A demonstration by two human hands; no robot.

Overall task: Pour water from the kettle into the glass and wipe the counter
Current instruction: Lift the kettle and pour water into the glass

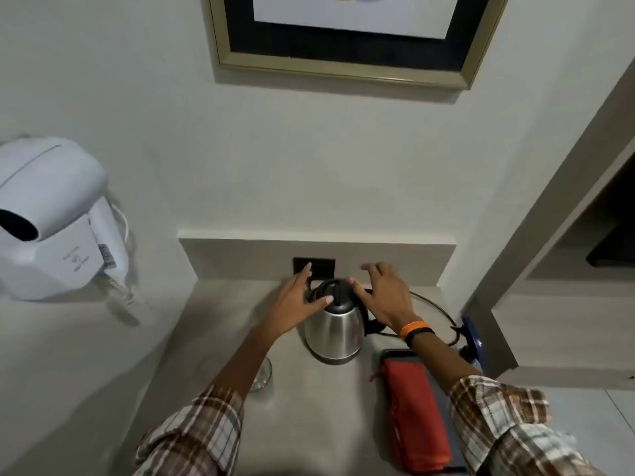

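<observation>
A steel kettle [335, 329] with a black lid stands upright at the back of the grey counter [309, 424]. My left hand [295, 300] hovers at its left side with fingers spread, the thumb over the lid. My right hand [381, 297] is spread over the kettle's right side, above the black handle, and holds nothing. A clear glass [263, 376] stands on the counter to the left, mostly hidden under my left forearm. A folded red cloth [415, 417] lies on a dark tray [395, 353] at the right.
A black wall socket [319, 266] sits behind the kettle, and a black cord [436, 307] loops across the counter's right side. A white wall-mounted hair dryer [55, 221] hangs at the left. A framed picture [343, 67] hangs above. A blue object [476, 341] is at the right edge.
</observation>
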